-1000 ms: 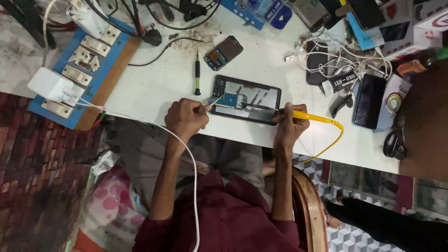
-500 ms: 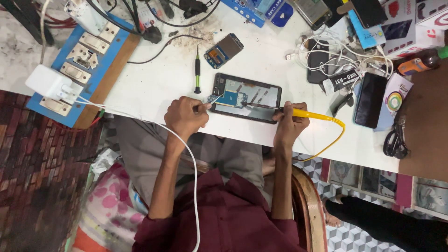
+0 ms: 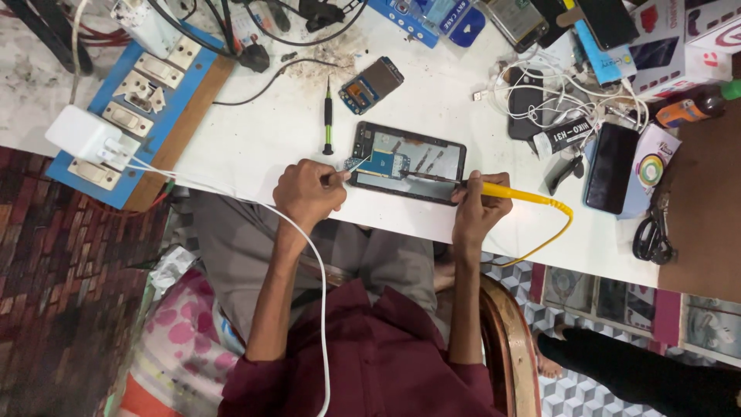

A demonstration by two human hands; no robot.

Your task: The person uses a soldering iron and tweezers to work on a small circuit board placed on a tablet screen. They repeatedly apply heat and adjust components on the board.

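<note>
Two hands, left (image 3: 307, 193) gripping tweezers (image 3: 345, 171), right (image 3: 477, 207) holding one yellow soldering iron (image 3: 515, 193), one opened phone (image 3: 407, 161), one screwdriver (image 3: 327, 116)

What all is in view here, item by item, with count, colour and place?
opened phone: one, black frame with blue board, table middle.
yellow-handled tool: one, yellow with yellow cord, tip on the opened phone.
thin metal tool: one, silvery, at the phone's left end; kind unclear.
screwdriver: one, black and green, left of the phone.
small phone part: one, grey and blue, above the phone.
switchboard: one, blue with white switches, table's left edge.
white adapter: one, plugged into the switchboard.
dark phone: one, black, right side.
white table: one.
left hand: holds the thin metal tool.
right hand: grips the yellow-handled tool.
</note>
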